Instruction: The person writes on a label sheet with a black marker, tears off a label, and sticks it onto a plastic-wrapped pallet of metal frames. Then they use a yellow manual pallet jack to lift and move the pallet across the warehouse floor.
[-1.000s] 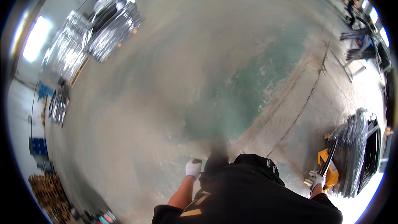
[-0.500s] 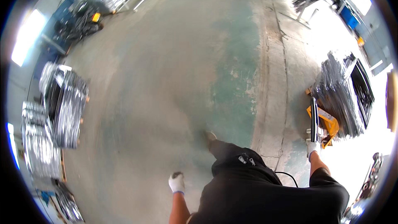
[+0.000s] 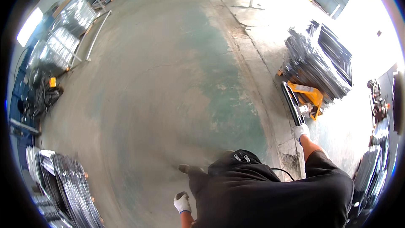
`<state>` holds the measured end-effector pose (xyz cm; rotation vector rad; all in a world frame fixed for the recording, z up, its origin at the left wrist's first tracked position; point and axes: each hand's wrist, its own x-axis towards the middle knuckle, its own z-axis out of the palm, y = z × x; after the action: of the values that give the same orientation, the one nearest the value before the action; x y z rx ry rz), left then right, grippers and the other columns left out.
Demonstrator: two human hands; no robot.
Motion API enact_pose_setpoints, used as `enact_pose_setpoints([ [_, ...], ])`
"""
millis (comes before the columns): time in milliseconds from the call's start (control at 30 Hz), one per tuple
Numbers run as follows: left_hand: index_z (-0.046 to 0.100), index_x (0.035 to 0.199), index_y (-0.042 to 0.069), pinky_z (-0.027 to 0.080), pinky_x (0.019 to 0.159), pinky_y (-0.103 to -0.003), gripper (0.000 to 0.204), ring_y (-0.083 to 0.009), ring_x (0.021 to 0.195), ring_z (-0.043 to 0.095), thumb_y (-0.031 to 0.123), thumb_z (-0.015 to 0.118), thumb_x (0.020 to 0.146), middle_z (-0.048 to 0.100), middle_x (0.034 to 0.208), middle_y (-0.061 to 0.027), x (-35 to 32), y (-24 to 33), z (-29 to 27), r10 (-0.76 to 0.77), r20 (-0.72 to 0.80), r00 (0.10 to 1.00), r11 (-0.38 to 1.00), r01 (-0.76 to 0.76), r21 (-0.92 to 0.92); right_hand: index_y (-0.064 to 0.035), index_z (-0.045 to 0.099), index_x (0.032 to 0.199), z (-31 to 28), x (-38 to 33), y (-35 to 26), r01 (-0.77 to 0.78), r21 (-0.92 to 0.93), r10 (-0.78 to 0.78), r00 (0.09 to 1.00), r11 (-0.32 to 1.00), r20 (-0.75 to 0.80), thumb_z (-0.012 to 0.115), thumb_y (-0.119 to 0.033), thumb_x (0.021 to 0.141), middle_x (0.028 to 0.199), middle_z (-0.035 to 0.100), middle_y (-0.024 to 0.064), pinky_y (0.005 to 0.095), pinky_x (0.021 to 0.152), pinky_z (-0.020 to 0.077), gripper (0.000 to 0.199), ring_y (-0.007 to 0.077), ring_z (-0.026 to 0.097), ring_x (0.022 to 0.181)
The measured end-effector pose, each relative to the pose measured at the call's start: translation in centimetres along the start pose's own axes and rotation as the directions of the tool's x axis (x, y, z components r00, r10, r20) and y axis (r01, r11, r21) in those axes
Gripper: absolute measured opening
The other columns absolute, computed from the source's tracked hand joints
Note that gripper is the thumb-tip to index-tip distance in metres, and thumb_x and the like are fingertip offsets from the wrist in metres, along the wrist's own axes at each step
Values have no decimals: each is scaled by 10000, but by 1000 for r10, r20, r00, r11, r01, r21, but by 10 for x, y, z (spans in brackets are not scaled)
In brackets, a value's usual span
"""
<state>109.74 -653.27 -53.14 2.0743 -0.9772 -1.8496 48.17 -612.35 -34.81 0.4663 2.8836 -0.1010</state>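
From my remote place I am watching the view swing to the right: the yellow pallet truck and the wrapped stack are now appearing higher and nearer to the middle than one second ago, when they were standing low at the right rim. I am judging that the person is turning towards the load, while the right hand is keeping its hold — so the truck is remaining under control of this one arm.

The hands are staying well apart. The gloved right hand is clamping around the near end of the black handle, with its arm reaching forward and to the right. The left hand is hanging low beside the body over the bare floor, its fingers curling in a loose fist; I am not seeing anything clearly held there.

The handle is leaning away from the right hand, and the yellow frame is lying just beyond, ahead and to the right — the stack is standing directly behind it. From the left hand, all of this is lying well apart.
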Motion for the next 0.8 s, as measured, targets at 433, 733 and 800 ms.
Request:
enact_pose_setpoints([
  [433,800,1006,5,597,794,-338,191,-172,833,718,-85,691,878,794,932,-71,174,399,-94,345,229,910,802,-413,432,-106,837,1257,-99,-164,-248,-132,-66,132,991,989,5,732,-407,943,1289,808,236,481,1072,606,447,406,769,1244],
  [733,781,1009,7,584,722,-315,186,-161,789,703,-96,700,878,769,893,-75,189,517,39,268,297,916,899,-349,265,-149,851,1214,-122,-121,-372,-206,13,206,978,978,19,800,-430,918,1168,842,193,490,996,627,412,393,803,1132],
  [800,800,1061,-27,599,774,-339,188,-180,829,720,-71,729,892,789,933,-85,170,520,73,194,360,912,852,-339,399,-149,850,1213,-121,-96,-385,-233,-21,234,972,972,28,796,-430,920,1177,840,193,491,995,628,409,394,801,1138],
])
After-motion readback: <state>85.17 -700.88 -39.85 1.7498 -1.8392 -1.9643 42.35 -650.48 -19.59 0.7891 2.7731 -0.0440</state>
